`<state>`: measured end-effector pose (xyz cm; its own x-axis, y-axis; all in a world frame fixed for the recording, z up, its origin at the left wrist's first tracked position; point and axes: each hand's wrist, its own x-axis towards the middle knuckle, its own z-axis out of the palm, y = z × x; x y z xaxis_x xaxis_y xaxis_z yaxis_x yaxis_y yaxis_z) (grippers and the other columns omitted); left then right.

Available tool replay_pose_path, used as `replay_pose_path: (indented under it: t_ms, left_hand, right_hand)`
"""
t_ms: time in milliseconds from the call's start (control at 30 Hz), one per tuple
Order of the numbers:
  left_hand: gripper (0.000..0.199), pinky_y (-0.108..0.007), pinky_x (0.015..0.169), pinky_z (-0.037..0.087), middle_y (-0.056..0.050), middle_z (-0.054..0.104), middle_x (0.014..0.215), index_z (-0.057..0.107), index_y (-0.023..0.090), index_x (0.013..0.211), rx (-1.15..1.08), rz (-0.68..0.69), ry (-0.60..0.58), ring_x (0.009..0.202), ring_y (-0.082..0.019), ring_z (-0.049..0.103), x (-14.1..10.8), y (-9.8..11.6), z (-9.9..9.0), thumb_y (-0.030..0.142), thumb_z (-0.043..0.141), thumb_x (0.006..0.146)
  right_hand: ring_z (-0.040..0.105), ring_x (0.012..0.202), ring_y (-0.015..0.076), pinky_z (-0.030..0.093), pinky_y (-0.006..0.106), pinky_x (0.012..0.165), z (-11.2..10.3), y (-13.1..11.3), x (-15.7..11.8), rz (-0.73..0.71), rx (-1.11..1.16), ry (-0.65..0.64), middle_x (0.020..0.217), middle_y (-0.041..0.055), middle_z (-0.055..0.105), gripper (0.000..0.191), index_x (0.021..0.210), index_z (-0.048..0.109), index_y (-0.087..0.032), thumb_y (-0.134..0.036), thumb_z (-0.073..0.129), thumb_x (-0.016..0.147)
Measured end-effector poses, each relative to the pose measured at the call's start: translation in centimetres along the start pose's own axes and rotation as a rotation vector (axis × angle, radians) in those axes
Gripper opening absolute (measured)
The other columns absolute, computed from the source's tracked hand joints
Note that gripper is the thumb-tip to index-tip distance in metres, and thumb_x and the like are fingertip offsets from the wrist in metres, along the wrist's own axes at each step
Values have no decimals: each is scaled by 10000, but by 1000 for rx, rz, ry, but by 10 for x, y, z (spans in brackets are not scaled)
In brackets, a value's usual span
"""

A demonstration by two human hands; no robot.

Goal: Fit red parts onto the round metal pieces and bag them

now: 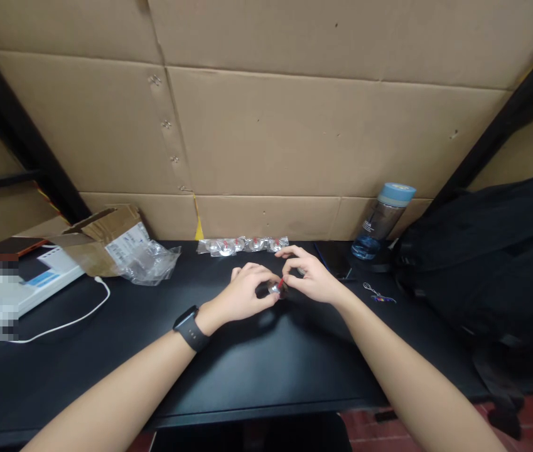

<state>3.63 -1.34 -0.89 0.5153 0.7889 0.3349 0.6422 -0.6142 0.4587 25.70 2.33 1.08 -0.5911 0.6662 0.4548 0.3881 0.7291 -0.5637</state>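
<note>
The left hand (246,294) pinched a small shiny item (274,289); the right hand (316,280) had its fingers closed on a red strip (280,284). Wrapped pieces (225,246) lay farther off.

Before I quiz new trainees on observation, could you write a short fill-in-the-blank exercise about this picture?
1. The left hand and right hand meet at a small shiny item with a ____ part.
2. The dark watch is on the ____ arm.
3. The bottle has a lid that is ____.

Missing words: red; left; blue.
</note>
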Motion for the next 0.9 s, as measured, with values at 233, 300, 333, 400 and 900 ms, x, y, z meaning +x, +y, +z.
replay_pose_path:
  t_ms: [233, 300, 333, 400, 900]
  left_hand:
    - [344, -421, 1015, 407, -48, 656, 1286, 624, 304, 1270, 25, 1, 22, 1185, -250, 567, 5, -36, -22, 444, 484, 989]
    - [298, -414, 1003, 412, -57, 702, 1174, 692, 259, 1123, 133, -64, 69, 1131, -251, 598, 6, -56, -35, 381, 452, 994]
    - [266, -421, 991, 410, -53, 718, 1114, 718, 255, 1029, 209, -103, 69, 1109, -263, 606, 6, -65, -42, 367, 483, 972]
    - [213, -403, 952, 413, -36, 737, 1033, 733, 263, 934, 291, -135, 0, 1052, -263, 629, 4, -79, -50, 352, 539, 927]
    - [185, -373, 839, 319, -30, 725, 834, 662, 228, 740, 319, -168, -53, 852, -237, 636, 1, -77, -24, 300, 588, 895]
  right_hand:
    - [561, 1157, 238, 444, 420, 1025, 1, 9, -2, 27, -116, -67, 1226, 71, 610, 80, 765, 667, -206, -142, 664, 813]
    - [568, 1136, 239, 448, 421, 1014, 3, 13, -3, 44, -169, -94, 1209, 77, 616, 78, 757, 662, -203, -154, 665, 817]
    - [572, 1124, 239, 451, 418, 1009, 3, 16, -3, 50, -193, -106, 1196, 81, 621, 81, 751, 661, -202, -157, 665, 819]
    - [584, 1096, 237, 460, 409, 993, 2, 20, -3, 63, -234, -132, 1164, 86, 633, 85, 751, 668, -199, -180, 667, 834]
    - [682, 1022, 236, 499, 334, 932, -28, 75, -15, 306, -418, -189, 1119, 80, 713, 367, 1157, 699, -227, -173, 725, 795]
